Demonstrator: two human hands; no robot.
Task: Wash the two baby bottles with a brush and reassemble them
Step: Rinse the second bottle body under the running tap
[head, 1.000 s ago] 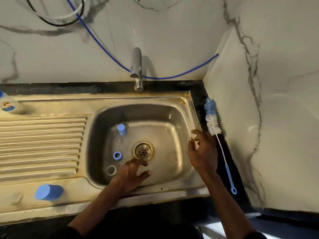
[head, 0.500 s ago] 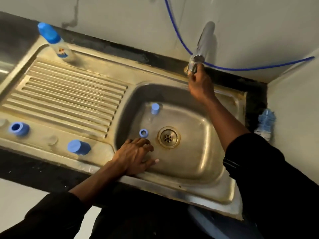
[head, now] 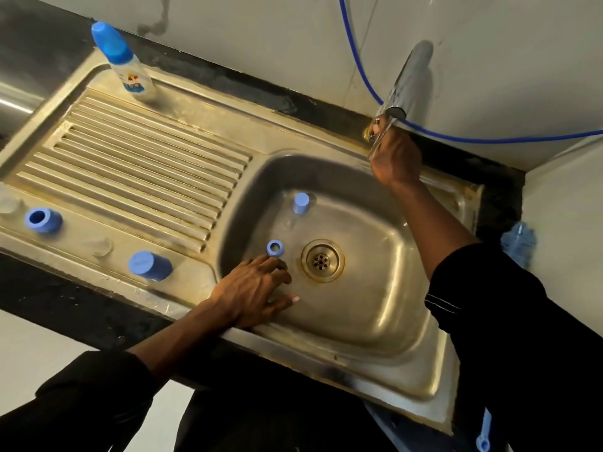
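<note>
Head view: you face one steel sink [head: 375, 321] with one ribbed drainboard [head: 146, 164] to its left, set in a dark counter [head: 228, 81] against pale marbled walls that meet in a corner on your right. One tap [head: 411, 76] stands behind the basin, and one blue hose [head: 505, 141] runs along the wall past it. One white bottle [head: 130, 73] with a blue top stands upright at the drainboard's far edge.

You have two blue caps: one cap [head: 150, 265] lies on the near rim and the other cap [head: 301, 202] is inside the basin. You have two blue rings: one ring [head: 44, 220] is at the drainboard's left end and the other ring [head: 274, 248] is in the basin, near the drain [head: 322, 261]. One brush [head: 518, 241] lies against the right wall, partly hidden by your sleeve.

Your right hand [head: 394, 154] grips the tap's lever [head: 380, 135]. Your left hand [head: 257, 288] rests on the basin floor just beside that ring, fingers loosely bent, holding nothing you can see.
</note>
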